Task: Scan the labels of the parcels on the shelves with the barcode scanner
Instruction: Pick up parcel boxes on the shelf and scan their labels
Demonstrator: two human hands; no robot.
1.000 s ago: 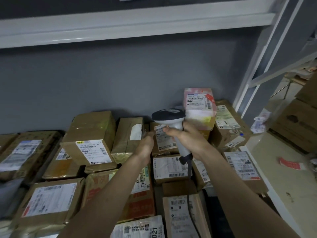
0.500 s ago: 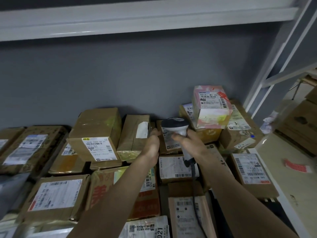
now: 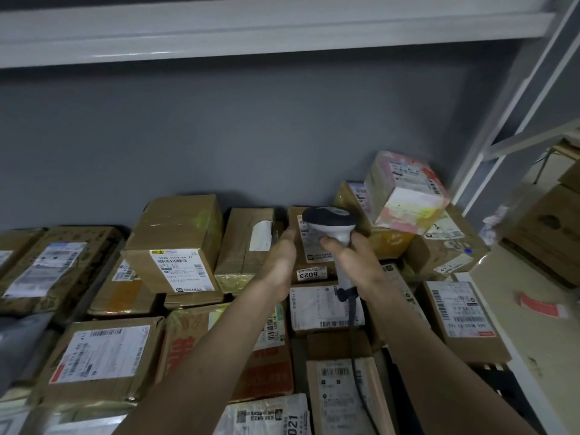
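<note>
— Gripping the barcode scanner point(image 3: 330, 221) by its pale handle, the right hand point(image 3: 354, 259) keeps its dark head aimed at the brown parcel point(image 3: 309, 246) standing against the grey wall point(image 3: 251, 136), marked 6023.

— And the left hand point(image 3: 277, 262)?

— Fingers straight, holding nothing, resting on that parcel's left edge, as half a second ago. The pink-and-white box point(image 3: 405, 196) now appears more tilted atop the stack; the scanner's cable point(image 3: 353, 312) hangs down over the labelled parcels below.
</note>
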